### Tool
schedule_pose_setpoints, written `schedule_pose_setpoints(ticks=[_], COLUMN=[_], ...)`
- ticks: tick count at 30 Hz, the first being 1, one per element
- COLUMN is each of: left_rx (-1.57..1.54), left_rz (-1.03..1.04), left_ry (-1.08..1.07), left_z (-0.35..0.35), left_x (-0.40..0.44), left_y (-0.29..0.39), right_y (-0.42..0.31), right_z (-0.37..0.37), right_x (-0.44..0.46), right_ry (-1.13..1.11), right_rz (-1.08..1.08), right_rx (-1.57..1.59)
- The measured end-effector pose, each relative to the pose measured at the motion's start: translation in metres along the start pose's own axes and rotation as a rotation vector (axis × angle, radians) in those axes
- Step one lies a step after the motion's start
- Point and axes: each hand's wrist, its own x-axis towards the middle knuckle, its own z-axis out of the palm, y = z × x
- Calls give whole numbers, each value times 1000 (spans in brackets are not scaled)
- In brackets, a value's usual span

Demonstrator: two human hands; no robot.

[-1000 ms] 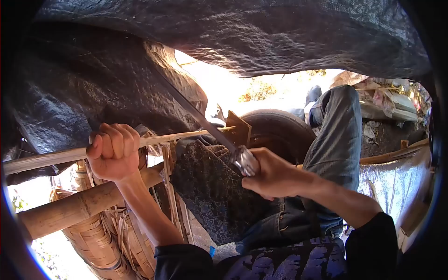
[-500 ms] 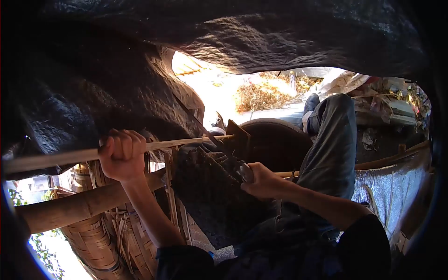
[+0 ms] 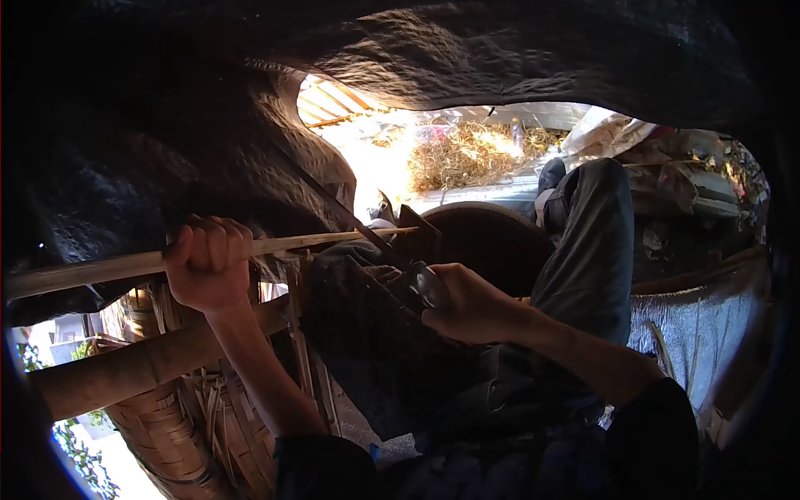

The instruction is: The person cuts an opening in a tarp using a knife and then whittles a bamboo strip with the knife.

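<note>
My left hand [image 3: 208, 262] is closed in a fist around a long, pale strip of split bamboo or wood [image 3: 100, 270], which runs across in front of me. In my right hand [image 3: 475, 304] is the handle of a long-bladed knife [image 3: 367, 233]. Its dark blade slants up to the left and crosses the strip near the far end. Whether blade and strip touch I cannot tell. Dark cloth [image 3: 358, 325] covers my leg beneath the knife, and that end of the strip lies near a dark flat block [image 3: 421, 242].
A thick bamboo pole [image 3: 117, 371] passes at lower left, beside woven bamboo baskets [image 3: 167, 425]. Dark sheeting [image 3: 517, 58] hangs overhead. My bent knee [image 3: 596, 208] rises at right, with a round dark object [image 3: 483, 229] beside it. Straw [image 3: 467, 158] lies beyond.
The view has shifted slightly. My right hand has moved up a little and turned on the knife handle. My left hand still grips the strip, slightly higher in view.
</note>
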Motion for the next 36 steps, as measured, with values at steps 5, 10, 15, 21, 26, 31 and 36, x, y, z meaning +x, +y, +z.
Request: schedule_pose_setpoints(ticks=[5, 10, 15, 21, 26, 31, 36], left_rx=[32, 24, 42, 33, 6, 10, 56], left_rz=[-51, -50, -30, -51, -47, -48, -44], left_ry=[-66, -53, -66, -61, 0, -5, -58], left_z=[5, 1, 5, 10, 10, 16, 16], left_x=[7, 5, 11, 11, 9, 6, 9], left_y=[-1, -4, -4, -2, -4, -6, -6], right_y=[27, 27, -21, 13, 5, 37, 37], right_z=[7, -5, -14, -12, -7, 19, 3], right_x=[0, 3, -13, -28, -29, -14, 0], right_ry=[-105, 44, 68, 138, 119, 46, -44], right_rz=[282, 25, -8, 7, 24, 36, 229], right_rx=[139, -54, -32, 9, -1, 115, 98])
